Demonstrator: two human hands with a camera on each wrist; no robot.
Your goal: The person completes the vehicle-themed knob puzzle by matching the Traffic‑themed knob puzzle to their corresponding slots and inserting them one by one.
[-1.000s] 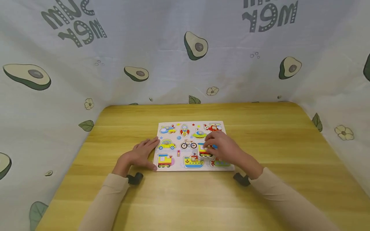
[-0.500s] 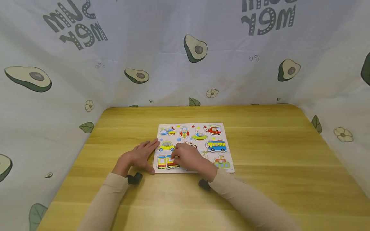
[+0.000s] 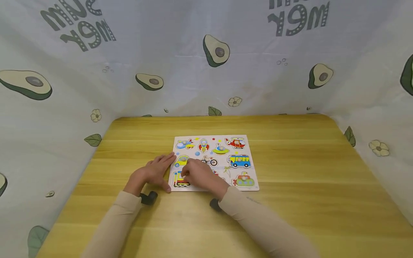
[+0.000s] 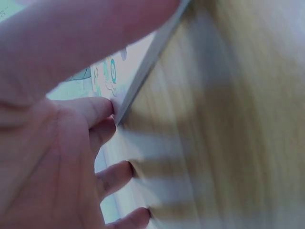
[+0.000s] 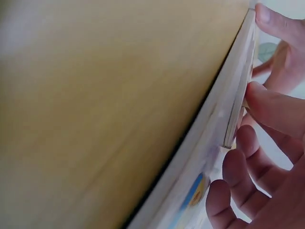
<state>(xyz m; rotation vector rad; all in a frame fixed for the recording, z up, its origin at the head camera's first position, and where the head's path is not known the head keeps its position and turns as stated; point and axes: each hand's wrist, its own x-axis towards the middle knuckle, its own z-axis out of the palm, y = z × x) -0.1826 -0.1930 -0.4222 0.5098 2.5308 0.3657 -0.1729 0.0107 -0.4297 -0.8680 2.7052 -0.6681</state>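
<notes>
A flat wooden puzzle board (image 3: 252,172) with knobbed vehicle pieces lies on the table. My right hand (image 3: 202,174) pinches a yellow, red and blue train piece (image 3: 179,179) by its knob, over the board's lower left corner, where a train picture is printed. In the right wrist view the edge of the train piece (image 5: 234,119) shows slightly tilted against the board; whether it sits in the recess I cannot tell. My left hand (image 3: 154,172) rests at the board's left edge with fingers spread; its thumb touches the near left corner.
Around the train are the car piece (image 3: 181,161), bicycle piece (image 3: 211,161), bus piece (image 3: 239,161) and submarine piece (image 3: 244,179). The boat piece is mostly behind my right hand. A printed cloth (image 3: 184,104) hangs behind the wooden table (image 3: 290,161).
My right hand has carried the train piece leftward from near the bus to the lower left corner, onto the printed train. The left hand has stayed at the board's edge.
</notes>
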